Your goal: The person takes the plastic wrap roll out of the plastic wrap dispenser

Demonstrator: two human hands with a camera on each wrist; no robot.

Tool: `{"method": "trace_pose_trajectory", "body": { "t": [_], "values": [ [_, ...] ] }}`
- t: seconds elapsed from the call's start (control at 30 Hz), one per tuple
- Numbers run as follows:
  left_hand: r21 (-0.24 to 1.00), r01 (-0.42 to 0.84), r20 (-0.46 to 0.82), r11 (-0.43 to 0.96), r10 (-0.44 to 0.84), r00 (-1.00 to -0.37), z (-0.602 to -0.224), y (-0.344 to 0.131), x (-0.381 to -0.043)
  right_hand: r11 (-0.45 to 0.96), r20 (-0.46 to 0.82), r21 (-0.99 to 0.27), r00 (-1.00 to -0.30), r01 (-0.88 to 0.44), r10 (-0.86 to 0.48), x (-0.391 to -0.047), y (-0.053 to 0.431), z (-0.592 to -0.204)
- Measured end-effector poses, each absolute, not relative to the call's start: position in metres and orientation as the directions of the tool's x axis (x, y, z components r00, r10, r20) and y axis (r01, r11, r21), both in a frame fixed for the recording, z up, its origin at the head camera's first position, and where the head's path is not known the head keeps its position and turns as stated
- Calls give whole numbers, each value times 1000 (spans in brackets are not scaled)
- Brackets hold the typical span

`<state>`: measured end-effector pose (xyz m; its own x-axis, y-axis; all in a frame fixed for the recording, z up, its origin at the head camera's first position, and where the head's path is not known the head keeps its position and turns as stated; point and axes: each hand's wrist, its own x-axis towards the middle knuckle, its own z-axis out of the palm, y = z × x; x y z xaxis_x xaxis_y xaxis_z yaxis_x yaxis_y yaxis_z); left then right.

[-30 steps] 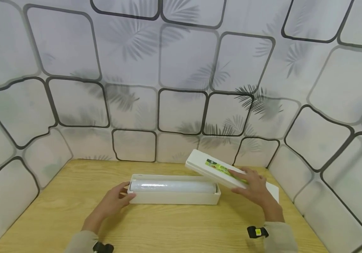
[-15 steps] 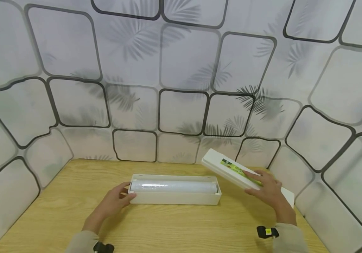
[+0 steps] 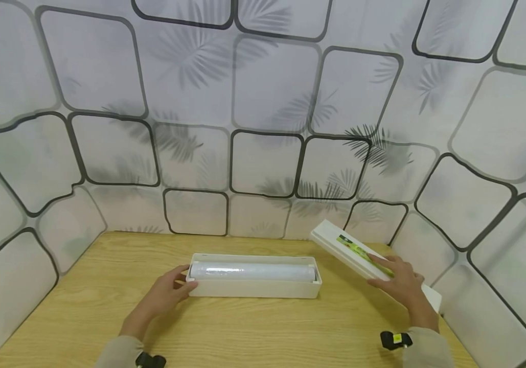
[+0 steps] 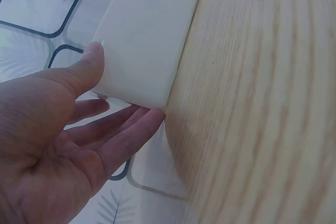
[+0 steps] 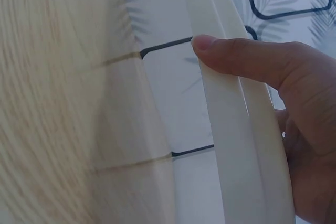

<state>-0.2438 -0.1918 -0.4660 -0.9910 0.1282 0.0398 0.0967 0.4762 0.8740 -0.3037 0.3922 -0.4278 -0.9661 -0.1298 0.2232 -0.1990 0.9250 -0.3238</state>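
One roll in white box | left hand pinching box end | right hand gripping tilted lid

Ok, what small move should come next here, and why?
Probably lower the lid onto the table: the right grip holds it, seemingly raised, to the right of the open box, whose roll lies exposed.

Open white box, shiny roll inside, angled labelled lid at right.
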Motion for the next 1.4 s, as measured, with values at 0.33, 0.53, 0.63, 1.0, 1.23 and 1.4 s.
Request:
{"method": "trace_pose_trajectory", "body": {
  "t": [0.33,0.53,0.63,1.0,1.23,1.4],
  "values": [
    [872,96,41,479,125,-991,-470,-193,-246,941,126,-331,-992,-71,-30,-303,418,-434],
    [872,101,49,480,119,-992,-472,-197,-246,949,13,-314,-1000,19,24,-305,428,-431],
    [872,98,50,479,113,-992,-472,-198,-244,945,-34,-323,-999,49,40,-305,429,-431],
    [876,99,51,473,113,-992,-472,-197,-241,931,-100,-339,-989,135,107,-301,432,-443],
    [878,115,57,464,138,-989,-472,-195,-244,912,-112,-359,-980,196,166,-298,436,-444],
    [873,123,63,473,140,-988,-472,-194,-246,899,-147,-369,-970,236,194,-295,439,-446]
  ]
}}
